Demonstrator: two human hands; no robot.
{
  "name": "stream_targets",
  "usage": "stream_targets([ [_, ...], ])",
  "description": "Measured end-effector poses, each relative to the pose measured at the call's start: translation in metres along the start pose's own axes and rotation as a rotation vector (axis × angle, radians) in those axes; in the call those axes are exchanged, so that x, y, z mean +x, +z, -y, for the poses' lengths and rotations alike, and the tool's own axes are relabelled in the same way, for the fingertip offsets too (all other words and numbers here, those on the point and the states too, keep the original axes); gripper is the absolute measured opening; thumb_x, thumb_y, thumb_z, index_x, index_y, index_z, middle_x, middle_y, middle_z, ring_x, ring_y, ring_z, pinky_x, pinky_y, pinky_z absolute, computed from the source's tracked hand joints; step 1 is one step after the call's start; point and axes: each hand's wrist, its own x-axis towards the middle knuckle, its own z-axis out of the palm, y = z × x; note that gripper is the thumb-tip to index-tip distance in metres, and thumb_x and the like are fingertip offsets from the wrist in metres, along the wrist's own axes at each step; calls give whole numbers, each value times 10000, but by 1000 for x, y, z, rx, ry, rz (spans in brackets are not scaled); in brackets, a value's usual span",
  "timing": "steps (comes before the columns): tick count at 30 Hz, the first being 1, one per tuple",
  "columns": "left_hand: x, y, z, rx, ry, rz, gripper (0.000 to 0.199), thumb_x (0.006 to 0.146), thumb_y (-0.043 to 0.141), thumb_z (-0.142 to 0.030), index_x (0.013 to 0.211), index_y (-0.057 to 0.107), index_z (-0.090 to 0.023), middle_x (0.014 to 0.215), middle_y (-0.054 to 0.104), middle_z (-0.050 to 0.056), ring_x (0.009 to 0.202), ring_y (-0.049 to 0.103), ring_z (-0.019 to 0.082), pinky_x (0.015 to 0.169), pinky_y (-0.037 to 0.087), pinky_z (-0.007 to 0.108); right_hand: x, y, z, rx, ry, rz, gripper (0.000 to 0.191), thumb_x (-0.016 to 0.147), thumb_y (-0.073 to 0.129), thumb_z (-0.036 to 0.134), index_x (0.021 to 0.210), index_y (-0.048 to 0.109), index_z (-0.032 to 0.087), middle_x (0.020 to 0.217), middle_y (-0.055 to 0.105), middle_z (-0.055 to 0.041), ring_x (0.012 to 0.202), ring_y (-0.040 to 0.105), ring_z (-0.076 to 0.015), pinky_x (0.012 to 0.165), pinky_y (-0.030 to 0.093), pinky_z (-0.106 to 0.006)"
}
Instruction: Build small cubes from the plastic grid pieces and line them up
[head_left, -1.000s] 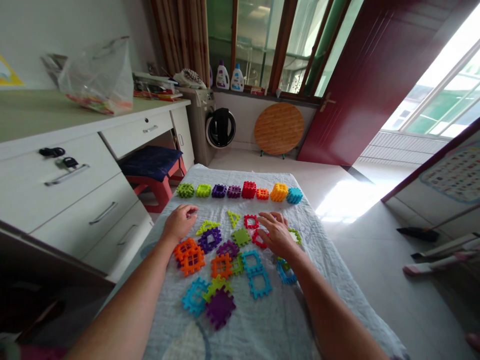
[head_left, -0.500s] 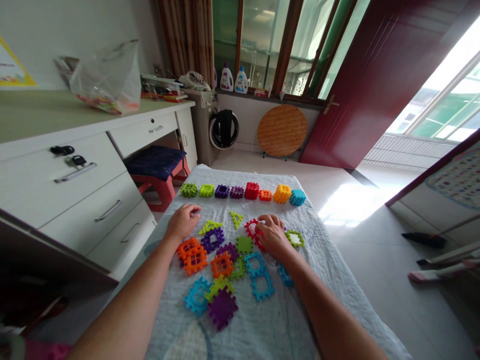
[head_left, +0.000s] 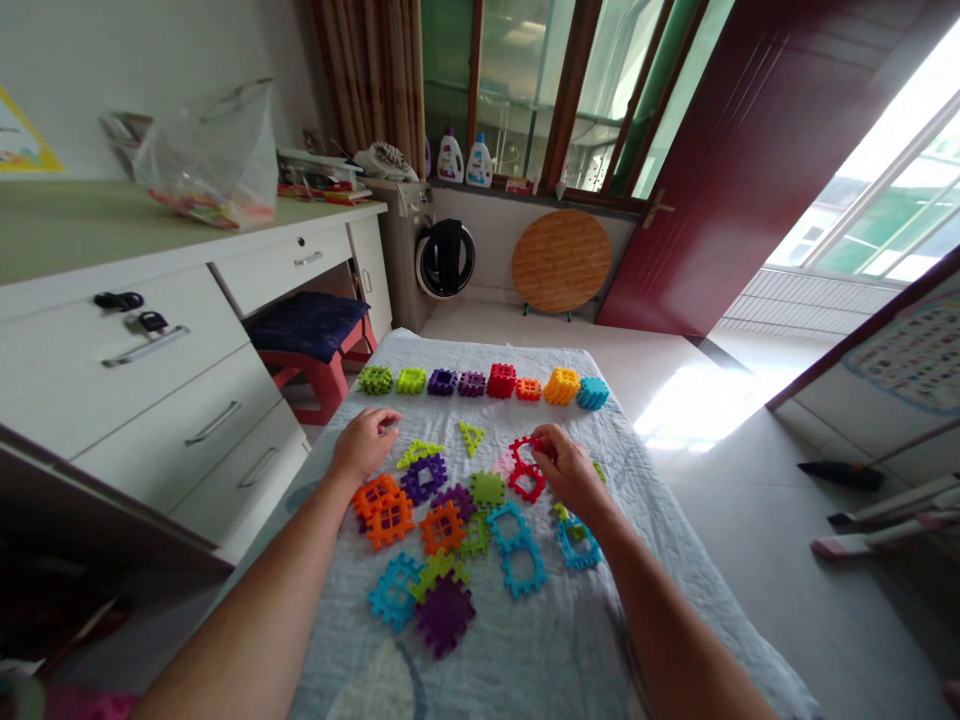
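My right hand pinches the edge of a red piece shaped like a figure eight, over the right part of the cloth. My left hand rests at the cloth's left side, its fingers curled, with nothing visible in them. Between the hands lie a yellow-green triangle, a dark purple frame and a green square. Nearer are orange frames, a blue double frame, a blue frame and a purple square.
Along the far edge of the cloth stands a row of stacks, among them a red stack, a yellow stack and a blue stack. A white desk and a stool are at the left.
My right hand has moved right, and the red piece has shifted right with it. The blue frame near my right wrist shows more fully. My left hand has stayed in place.
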Motion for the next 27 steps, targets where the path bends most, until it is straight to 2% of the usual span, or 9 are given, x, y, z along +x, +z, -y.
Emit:
stream_targets([
  [3, 0, 0, 0, 4, -1, 3, 291, 727, 495, -299, 935, 663, -186, 967, 658, 49, 754, 604, 175, 728, 480, 281, -7, -4, -4, 32, 122, 60, 305, 795, 539, 205, 1099, 531, 186, 711, 576, 34, 554, 489, -102, 567, 390, -225],
  [6, 0, 0, 1, 5, 5, 1, 297, 727, 496, -304, 941, 662, -182, 964, 657, 50, 755, 604, 175, 739, 478, 283, -11, -4, -7, -64, 155, 120, 333, 765, 586, 234, 1092, 570, 176, 908, 612, -30, 694, 560, -126, 668, 443, -256],
  [8, 0, 0, 2, 5, 9, 1, 305, 728, 495, -307, 947, 662, -177, 966, 656, 53, 756, 604, 176, 747, 478, 285, -13, -5, -8, -181, 120, 136, 340, 767, 604, 282, 1088, 595, 169, 999, 594, -66, 835, 574, -167, 780, 448, -300],
  [11, 0, 0, 1, 9, 6, 0, 311, 725, 495, -305, 950, 664, -174, 971, 654, 57, 755, 604, 177, 751, 479, 287, -16, -8, -6, -322, 36, 173, 451, 742, 644, 360, 1153, 590, 183, 1124, 563, -95, 1012, 525, -231, 900, 405, -365],
  [15, 0, 0, 1, 13, -1, -3, 305, 725, 497, -307, 945, 665, -179, 974, 654, 55, 754, 609, 177, 750, 483, 286, -18, -10, -4, -390, -30, 302, 592, 687, 642, 257, 1266, 528, 211, 1317, 501, -89, 1150, 425, -282, 946, 344, -416],
  [17, 0, 1, 1, 11, -4, -4, 300, 726, 499, -310, 943, 664, -185, 973, 657, 52, 756, 611, 176, 749, 484, 283, -17, -9, -4, -385, -27, 344, 595, 690, 591, 186, 1280, 517, 212, 1293, 530, -84, 1145, 423, -275, 938, 331, -408],
  [20, 0, 1, 1, 6, -4, -1, 296, 728, 499, -309, 946, 661, -192, 973, 658, 48, 762, 612, 174, 744, 483, 277, -15, -8, -4, -380, -4, 327, 549, 697, 571, 160, 1242, 546, 215, 1183, 590, -73, 1084, 447, -261, 907, 327, -388],
  [27, -1, 0, 2, 8, -3, -1, 290, 731, 497, -300, 941, 663, -189, 971, 650, 49, 767, 611, 173, 745, 480, 272, -13, -5, 1, -389, 13, 149, 435, 756, 635, 393, 1149, 582, 215, 1023, 617, -64, 966, 478, -241, 845, 340, -360],
])
